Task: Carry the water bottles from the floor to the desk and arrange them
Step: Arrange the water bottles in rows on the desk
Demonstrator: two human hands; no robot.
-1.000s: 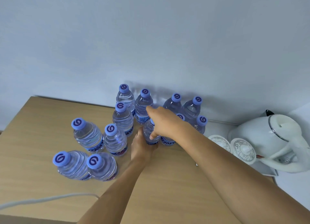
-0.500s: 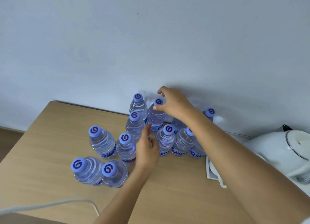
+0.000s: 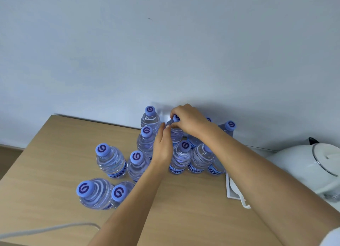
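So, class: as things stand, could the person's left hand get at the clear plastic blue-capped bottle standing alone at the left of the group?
Probably yes. The left hand hovers open among the bottles, and that clear plastic blue-capped bottle stands apart, with bare wooden desk around its left and front sides.

- The desk (image 3: 184, 209) had a light wood-grain top with a matt, smooth finish.
- The water bottles (image 3: 110, 161) on the desk were clear, glossy plastic with ribbed sides; their caps (image 3: 102, 149) were matt blue plastic with a dark printed swirl.
- The kettle (image 3: 301, 164), to the right of the bottles, was white and glossy, with a thin shiny metal-looking ring around the lid.
- The wall (image 3: 165, 52) behind the desk was pale, matt and smooth.
- The cable (image 3: 46, 229) at the desk's near edge looked like smooth white plastic.
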